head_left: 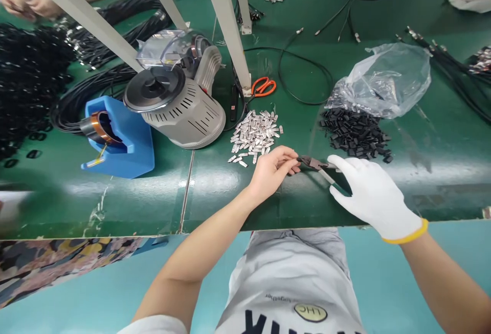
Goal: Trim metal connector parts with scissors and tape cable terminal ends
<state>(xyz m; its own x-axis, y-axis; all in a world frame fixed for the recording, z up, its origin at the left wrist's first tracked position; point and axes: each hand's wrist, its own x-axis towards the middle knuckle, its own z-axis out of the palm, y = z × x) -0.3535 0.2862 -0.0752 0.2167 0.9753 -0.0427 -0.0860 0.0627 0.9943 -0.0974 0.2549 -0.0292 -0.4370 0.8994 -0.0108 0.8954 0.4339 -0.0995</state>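
My bare left hand (271, 171) is pinched on one end of a small dark connector piece (310, 162) just above the green table (161, 201). My right hand (371, 191), in a white glove, grips the other end of the same piece, where a thin metal part sticks out. A heap of small silver metal shells (254, 135) lies just beyond my left hand. A heap of small black plastic parts (356, 133) lies beyond my right hand.
A grey tape dispenser machine (180, 99) and a blue holder with amber tape (115, 137) stand at left. Orange scissors (264, 86), a clear plastic bag (387, 79), black cable bundles (34, 78) and white frame posts (226, 22) surround them. Another person's hands (26, 4) work at top left.
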